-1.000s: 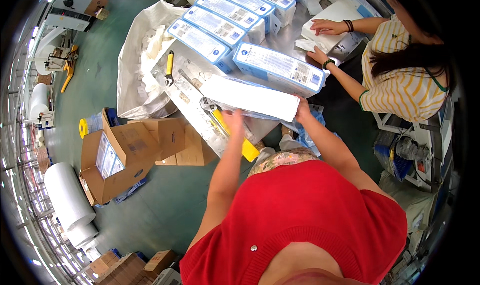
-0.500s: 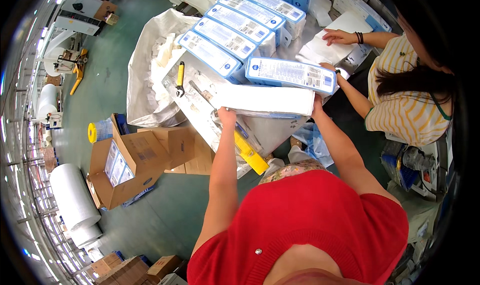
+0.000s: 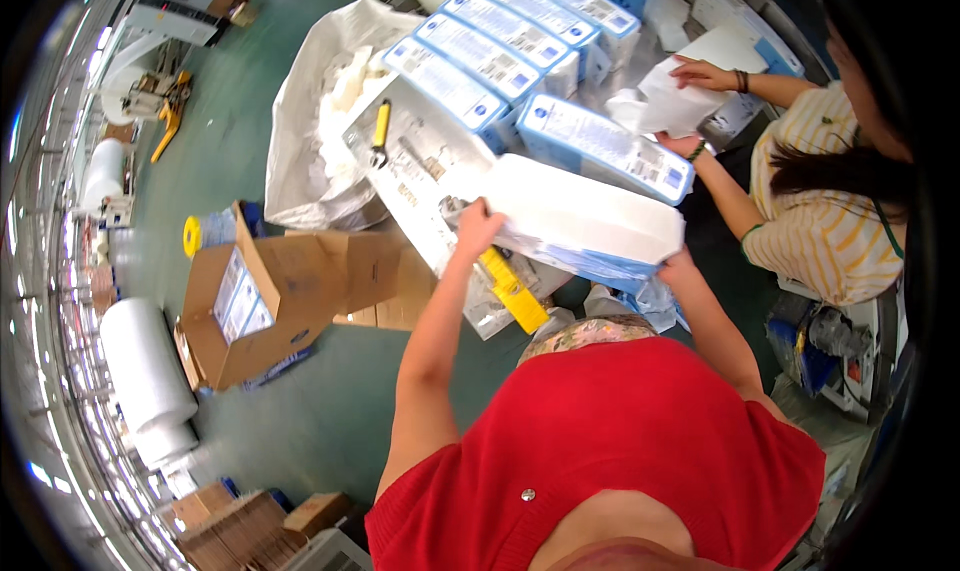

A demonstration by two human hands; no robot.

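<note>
I hold a long white box [image 3: 580, 211] in a clear plastic sleeve over the worktable [image 3: 420, 161]. My left hand [image 3: 478, 226] grips its left end. My right hand [image 3: 676, 264] holds its right end from below. A blue and white box [image 3: 605, 146] lies just beyond it. Several more blue and white boxes [image 3: 500, 56] stand in a row at the back. A yellow tape dispenser [image 3: 512, 289] lies near the table's front edge, under the box.
A co-worker in a striped top [image 3: 820, 221] handles white packaging [image 3: 675, 96] at the right. A yellow-handled tool [image 3: 380, 131] lies on the table. A white bag of scraps [image 3: 310, 121], an open cardboard carton [image 3: 255, 306] and white rolls [image 3: 145, 371] are on the green floor at left.
I have lifted and tilted the white box toward me, its left end now lower. The co-worker's hands have moved onto the white packaging.
</note>
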